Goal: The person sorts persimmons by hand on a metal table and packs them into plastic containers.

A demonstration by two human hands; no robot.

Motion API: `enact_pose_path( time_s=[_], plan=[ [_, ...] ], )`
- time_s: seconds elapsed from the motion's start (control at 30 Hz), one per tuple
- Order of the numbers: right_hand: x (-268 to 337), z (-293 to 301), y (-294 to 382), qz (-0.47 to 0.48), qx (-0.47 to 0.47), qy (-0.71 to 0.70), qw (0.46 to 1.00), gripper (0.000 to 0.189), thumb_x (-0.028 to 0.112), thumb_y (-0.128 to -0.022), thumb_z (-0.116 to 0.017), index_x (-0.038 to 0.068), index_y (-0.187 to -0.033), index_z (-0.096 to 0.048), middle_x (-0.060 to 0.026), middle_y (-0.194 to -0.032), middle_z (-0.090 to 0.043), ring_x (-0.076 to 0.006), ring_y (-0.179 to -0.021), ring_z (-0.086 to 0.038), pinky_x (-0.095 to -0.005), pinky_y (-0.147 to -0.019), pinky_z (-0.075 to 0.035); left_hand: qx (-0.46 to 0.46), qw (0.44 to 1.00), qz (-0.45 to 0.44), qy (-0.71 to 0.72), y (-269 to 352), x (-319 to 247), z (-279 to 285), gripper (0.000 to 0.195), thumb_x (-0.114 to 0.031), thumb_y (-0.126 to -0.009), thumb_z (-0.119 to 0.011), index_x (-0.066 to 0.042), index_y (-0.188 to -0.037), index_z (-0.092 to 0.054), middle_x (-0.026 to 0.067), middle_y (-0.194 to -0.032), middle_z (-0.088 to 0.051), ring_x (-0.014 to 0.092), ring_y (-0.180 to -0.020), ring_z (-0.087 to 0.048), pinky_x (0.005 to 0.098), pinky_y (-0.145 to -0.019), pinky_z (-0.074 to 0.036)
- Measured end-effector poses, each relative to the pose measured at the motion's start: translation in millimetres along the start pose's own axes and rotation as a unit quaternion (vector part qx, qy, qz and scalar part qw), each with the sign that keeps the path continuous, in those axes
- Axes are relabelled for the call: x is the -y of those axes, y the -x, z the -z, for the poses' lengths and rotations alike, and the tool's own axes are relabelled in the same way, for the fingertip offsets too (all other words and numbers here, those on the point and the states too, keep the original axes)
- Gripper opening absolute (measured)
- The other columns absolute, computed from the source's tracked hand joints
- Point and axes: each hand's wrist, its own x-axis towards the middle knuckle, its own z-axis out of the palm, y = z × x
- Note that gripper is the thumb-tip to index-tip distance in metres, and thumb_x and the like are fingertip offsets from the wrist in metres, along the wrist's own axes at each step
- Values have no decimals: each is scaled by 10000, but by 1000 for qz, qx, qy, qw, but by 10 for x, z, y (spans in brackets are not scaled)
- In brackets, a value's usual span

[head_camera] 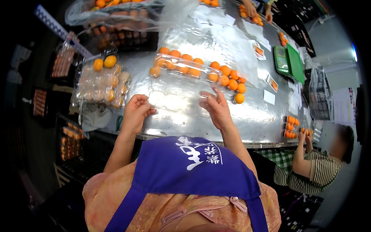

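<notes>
A clear plastic clamshell tray (174,98) lies on the metal table before me, its edges hard to make out. My left hand (139,110) is at its left side with fingers curled; whether they pinch the thin plastic cannot be told. My right hand (216,107) is at the right side, fingers spread and nothing plainly held. Beyond the hands, several orange citrus fruits (185,70) show in and around a clear plastic strip or lid. More loose oranges (232,84) lie together to the right of it.
Stacked clear clamshells (98,78) stand at the left, two oranges (104,63) on top. A green scale (292,61), printed cards (272,83) and plastic sheets (246,52) lie to the right. Black crates (136,40) are at the back left. Co-workers handle fruit at the far side and far right.
</notes>
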Motion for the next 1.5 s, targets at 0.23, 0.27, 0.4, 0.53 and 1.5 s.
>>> enact_pose_path(
  time_s=[0.23,0.27,0.4,0.53,1.5],
  plan=[
    [15,7,112,-89,-7,5,996,522,148,-945,-627,-24,-1387,-410,-174,-1179,-590,-244,-1022,-632,-373,-859,-569,-14,997,-14,74,-74,-42,36,177,28,-918,-518,-41,-1081,-510,63,-928,-575,170,-810,-621,344,-763,-567],
    [18,34,147,-97,-13,23,995,505,144,-942,-631,-36,-1367,-428,-168,-1147,-602,-239,-993,-644,-360,-838,-578,-9,997,-9,73,-88,-75,9,180,41,-911,-511,-48,-1068,-510,58,-930,-578,170,-815,-622,340,-766,-565],
    [33,89,187,-76,-29,20,997,423,96,-928,-639,-55,-1297,-499,-132,-1009,-649,-209,-869,-682,-325,-764,-596,26,998,-15,57,-139,-103,-39,191,51,-902,-515,-58,-1058,-502,55,-935,-578,169,-821,-621,341,-783,-558],
    [187,111,190,-46,-1,25,999,350,71,-922,-642,-36,-1239,-538,-117,-1007,-666,-190,-856,-685,-306,-738,-588,15,998,-13,58,-133,-114,-39,220,67,-885,-530,-67,-1055,-496,55,-937,-575,169,-835,-615,340,-792,-550],
    [61,478,-34,-54,99,-48,992,211,126,-908,-649,54,-1079,-548,-24,-855,-607,-102,-706,-604,-241,-626,-505,-8,998,9,58,485,-123,-273,240,79,-812,-526,-85,-985,-499,55,-907,-553,198,-849,-578,337,-742,-503]
  ],
)
